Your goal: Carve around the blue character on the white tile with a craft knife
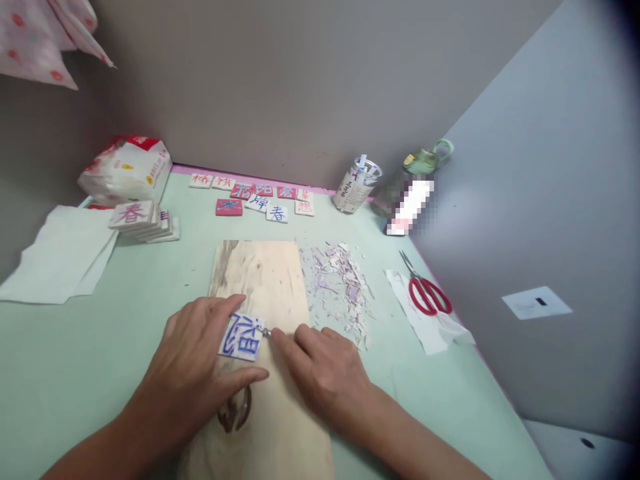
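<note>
We see our left hand (193, 373) pinning a small block (242, 337) with blue strokes to a wooden board (260, 280), fingers closed around it. Our right hand (325, 373) presses a thin tool (267, 331) against the block's edge. Shavings (340, 287) lie just right of the board, red scissors (425, 290) beyond them, and more blocks (255, 197) near the wall.
</note>
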`<move>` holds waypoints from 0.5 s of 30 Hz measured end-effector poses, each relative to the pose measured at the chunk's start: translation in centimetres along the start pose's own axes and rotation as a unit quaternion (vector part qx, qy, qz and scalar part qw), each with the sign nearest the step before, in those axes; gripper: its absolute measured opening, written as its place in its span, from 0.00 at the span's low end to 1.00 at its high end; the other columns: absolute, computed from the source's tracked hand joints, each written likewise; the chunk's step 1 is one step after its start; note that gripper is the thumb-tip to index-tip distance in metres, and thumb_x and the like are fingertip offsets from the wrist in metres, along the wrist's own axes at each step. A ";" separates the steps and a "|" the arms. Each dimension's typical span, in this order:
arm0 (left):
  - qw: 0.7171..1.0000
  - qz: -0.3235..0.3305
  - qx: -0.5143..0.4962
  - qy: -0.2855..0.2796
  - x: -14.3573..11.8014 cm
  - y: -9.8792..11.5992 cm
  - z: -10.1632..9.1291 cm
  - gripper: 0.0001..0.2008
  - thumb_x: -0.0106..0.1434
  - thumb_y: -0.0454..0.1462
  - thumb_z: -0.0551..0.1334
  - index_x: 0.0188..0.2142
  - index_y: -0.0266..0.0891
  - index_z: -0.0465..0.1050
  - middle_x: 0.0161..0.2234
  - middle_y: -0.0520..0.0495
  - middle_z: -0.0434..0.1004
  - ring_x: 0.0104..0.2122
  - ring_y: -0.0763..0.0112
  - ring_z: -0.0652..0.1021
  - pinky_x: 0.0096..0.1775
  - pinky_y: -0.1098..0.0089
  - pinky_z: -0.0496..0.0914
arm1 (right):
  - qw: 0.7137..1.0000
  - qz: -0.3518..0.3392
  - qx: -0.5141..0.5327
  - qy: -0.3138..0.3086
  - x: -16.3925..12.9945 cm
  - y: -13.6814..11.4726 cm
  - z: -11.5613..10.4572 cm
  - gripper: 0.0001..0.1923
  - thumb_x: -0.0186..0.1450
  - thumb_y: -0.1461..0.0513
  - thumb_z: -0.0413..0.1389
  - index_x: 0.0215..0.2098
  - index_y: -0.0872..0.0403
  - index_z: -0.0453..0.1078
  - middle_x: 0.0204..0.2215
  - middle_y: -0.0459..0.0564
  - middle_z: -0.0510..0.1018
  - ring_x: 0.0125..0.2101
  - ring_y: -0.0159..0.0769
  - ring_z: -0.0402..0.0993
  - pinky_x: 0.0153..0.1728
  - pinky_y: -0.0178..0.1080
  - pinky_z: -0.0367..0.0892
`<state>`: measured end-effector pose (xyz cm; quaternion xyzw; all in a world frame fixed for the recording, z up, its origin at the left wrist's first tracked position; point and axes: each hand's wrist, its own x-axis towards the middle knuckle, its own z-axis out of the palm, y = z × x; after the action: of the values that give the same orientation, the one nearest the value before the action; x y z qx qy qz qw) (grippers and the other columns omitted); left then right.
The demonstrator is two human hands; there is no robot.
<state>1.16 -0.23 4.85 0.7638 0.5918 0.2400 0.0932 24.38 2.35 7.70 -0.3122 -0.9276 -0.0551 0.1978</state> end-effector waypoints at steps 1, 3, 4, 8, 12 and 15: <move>1.000 0.010 0.023 0.006 0.1 0.4 0.0 0.40 0.59 0.56 0.65 0.62 0.37 0.55 0.51 0.33 0.70 0.51 0.40 0.71 0.52 0.42 0.65 | 1.000 -0.001 0.002 0.000 0.1 -0.2 0.0 0.15 0.70 0.70 0.48 0.53 0.61 0.69 0.25 0.46 0.69 0.23 0.33 0.57 0.23 0.39 0.53; 0.998 0.024 0.050 0.009 0.3 0.8 0.0 0.37 0.62 0.54 0.62 0.61 0.35 0.55 0.49 0.32 0.70 0.49 0.39 0.71 0.50 0.41 0.64 | 1.000 0.000 0.008 0.007 0.1 -0.3 0.0 0.15 0.71 0.70 0.47 0.52 0.62 0.70 0.25 0.47 0.69 0.23 0.33 0.57 0.23 0.39 0.52; 0.998 0.024 0.053 0.009 0.4 0.8 0.0 0.36 0.63 0.54 0.62 0.61 0.36 0.54 0.49 0.32 0.70 0.49 0.39 0.71 0.49 0.42 0.64 | 1.000 0.000 0.012 0.011 0.1 -0.2 0.1 0.15 0.71 0.70 0.47 0.52 0.62 0.70 0.25 0.47 0.69 0.23 0.33 0.56 0.23 0.39 0.52; 1.000 -0.009 -0.009 -0.008 0.1 0.3 -0.1 0.30 0.66 0.49 0.59 0.62 0.40 0.53 0.53 0.34 0.68 0.52 0.44 0.70 0.51 0.45 0.64 | 0.999 -0.009 0.040 0.000 -0.2 0.5 0.2 0.15 0.72 0.69 0.47 0.53 0.59 0.70 0.25 0.46 0.69 0.22 0.33 0.55 0.23 0.39 0.50; 0.996 -0.045 -0.072 -0.011 -0.3 -0.4 -0.1 0.28 0.65 0.46 0.59 0.61 0.46 0.54 0.54 0.41 0.67 0.54 0.49 0.70 0.54 0.49 0.65 | 0.997 -0.015 0.072 -0.024 -0.5 1.2 0.1 0.16 0.72 0.67 0.45 0.52 0.56 0.71 0.26 0.45 0.70 0.22 0.33 0.55 0.23 0.38 0.49; 0.995 -0.046 -0.086 -0.015 -0.3 -0.6 0.0 0.26 0.65 0.46 0.59 0.61 0.48 0.55 0.54 0.43 0.68 0.53 0.51 0.70 0.53 0.51 0.66 | 0.997 -0.013 0.073 -0.024 -0.5 1.2 0.3 0.16 0.72 0.66 0.46 0.53 0.56 0.70 0.26 0.45 0.70 0.22 0.33 0.55 0.23 0.38 0.49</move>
<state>0.59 -0.38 4.55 0.7286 0.6019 0.2737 0.1786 25.38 3.13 7.24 -0.2859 -0.9376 0.0179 0.1970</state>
